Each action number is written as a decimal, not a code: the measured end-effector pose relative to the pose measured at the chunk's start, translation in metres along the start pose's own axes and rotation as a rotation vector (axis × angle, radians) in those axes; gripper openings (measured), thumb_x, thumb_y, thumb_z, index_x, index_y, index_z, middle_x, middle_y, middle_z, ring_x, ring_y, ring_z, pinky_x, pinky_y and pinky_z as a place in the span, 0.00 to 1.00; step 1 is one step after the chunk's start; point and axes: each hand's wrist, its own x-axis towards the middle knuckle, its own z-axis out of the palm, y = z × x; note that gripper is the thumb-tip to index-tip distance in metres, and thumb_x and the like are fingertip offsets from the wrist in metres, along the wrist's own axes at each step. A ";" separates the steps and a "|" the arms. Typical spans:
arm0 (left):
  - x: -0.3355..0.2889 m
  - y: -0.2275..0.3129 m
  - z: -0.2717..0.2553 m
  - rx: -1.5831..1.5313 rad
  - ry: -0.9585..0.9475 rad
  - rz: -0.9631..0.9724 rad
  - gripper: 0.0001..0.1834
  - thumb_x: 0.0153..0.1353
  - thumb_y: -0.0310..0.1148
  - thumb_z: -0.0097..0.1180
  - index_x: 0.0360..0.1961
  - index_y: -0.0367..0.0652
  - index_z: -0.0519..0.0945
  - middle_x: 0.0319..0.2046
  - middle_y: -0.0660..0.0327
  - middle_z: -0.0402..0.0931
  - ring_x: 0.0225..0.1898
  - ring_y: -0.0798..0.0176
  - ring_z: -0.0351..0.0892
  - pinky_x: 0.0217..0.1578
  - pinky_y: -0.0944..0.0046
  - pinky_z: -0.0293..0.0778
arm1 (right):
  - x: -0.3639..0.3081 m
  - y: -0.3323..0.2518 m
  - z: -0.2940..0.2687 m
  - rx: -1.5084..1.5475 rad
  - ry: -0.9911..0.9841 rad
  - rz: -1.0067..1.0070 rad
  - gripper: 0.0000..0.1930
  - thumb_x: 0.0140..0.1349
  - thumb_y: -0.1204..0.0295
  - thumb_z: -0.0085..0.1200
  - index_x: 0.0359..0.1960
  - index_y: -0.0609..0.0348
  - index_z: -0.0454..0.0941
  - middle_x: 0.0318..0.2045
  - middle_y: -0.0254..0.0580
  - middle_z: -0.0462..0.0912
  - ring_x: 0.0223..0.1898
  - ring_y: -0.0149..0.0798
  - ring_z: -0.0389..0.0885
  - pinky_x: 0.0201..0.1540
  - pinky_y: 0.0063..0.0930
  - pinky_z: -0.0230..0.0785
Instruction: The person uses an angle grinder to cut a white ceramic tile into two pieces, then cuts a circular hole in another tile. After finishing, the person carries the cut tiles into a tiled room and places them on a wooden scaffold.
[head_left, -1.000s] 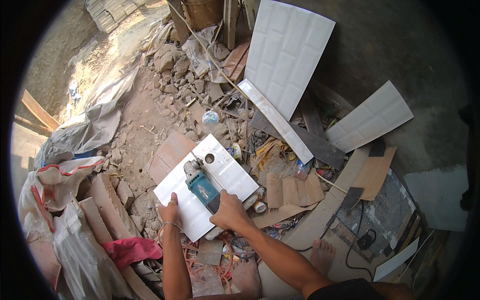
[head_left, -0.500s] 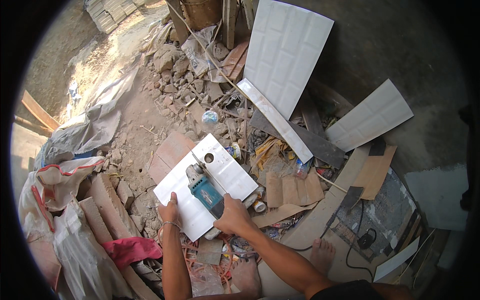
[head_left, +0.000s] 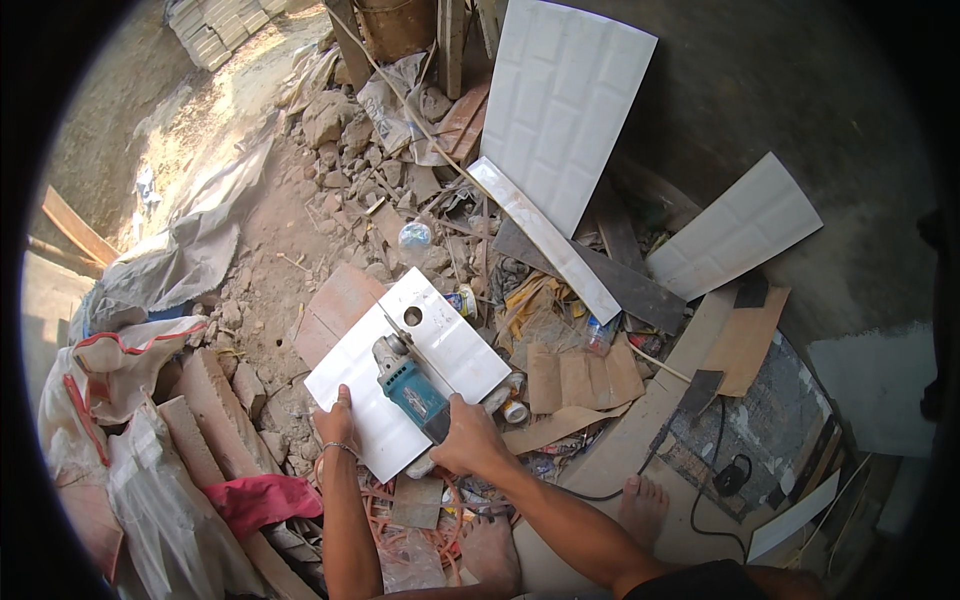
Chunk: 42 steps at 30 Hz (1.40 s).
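A white tile (head_left: 355,405) with a round hole near its far corner lies tilted in front of me, above the rubble. My left hand (head_left: 335,423) grips its near left edge, thumb on top and the other fingers hidden beneath. My right hand (head_left: 468,437) is wrapped around the rear body of a teal angle grinder (head_left: 410,395), which sits over the middle of the tile. The grinder's thin disc (head_left: 415,345) stands edge-on just left of the hole, along a line across the tile. Whether it touches the surface, I cannot tell.
A reddish tile (head_left: 340,305) lies beyond the white one. Larger white panels (head_left: 565,110) lean at the back right. Broken rubble (head_left: 340,120) spreads ahead; sacks (head_left: 160,490) and blocks lie left. A black cable (head_left: 700,510) runs near my bare feet (head_left: 490,550).
The whole view has shifted slightly. The grinder has slid a little toward me over the tile; both hands keep their grips.
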 end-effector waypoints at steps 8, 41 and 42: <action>-0.001 0.000 0.001 -0.036 -0.008 -0.010 0.25 0.67 0.38 0.67 0.53 0.24 0.80 0.46 0.53 0.85 0.42 0.60 0.81 0.46 0.58 0.77 | 0.000 -0.003 -0.001 -0.013 -0.016 0.020 0.28 0.43 0.75 0.64 0.48 0.75 0.71 0.43 0.73 0.83 0.49 0.69 0.83 0.55 0.50 0.78; -0.014 0.019 0.002 0.063 0.002 -0.034 0.28 0.68 0.41 0.67 0.53 0.20 0.80 0.47 0.49 0.85 0.43 0.59 0.82 0.46 0.58 0.78 | -0.021 0.013 -0.002 -0.004 -0.016 0.037 0.30 0.43 0.73 0.66 0.49 0.74 0.71 0.44 0.72 0.83 0.49 0.69 0.83 0.56 0.50 0.77; -0.015 0.019 0.002 0.051 0.006 -0.017 0.29 0.68 0.41 0.67 0.53 0.20 0.80 0.47 0.49 0.85 0.43 0.59 0.82 0.46 0.58 0.78 | -0.022 0.013 -0.002 0.004 -0.015 0.034 0.30 0.43 0.73 0.66 0.49 0.75 0.71 0.44 0.72 0.83 0.49 0.69 0.83 0.56 0.50 0.77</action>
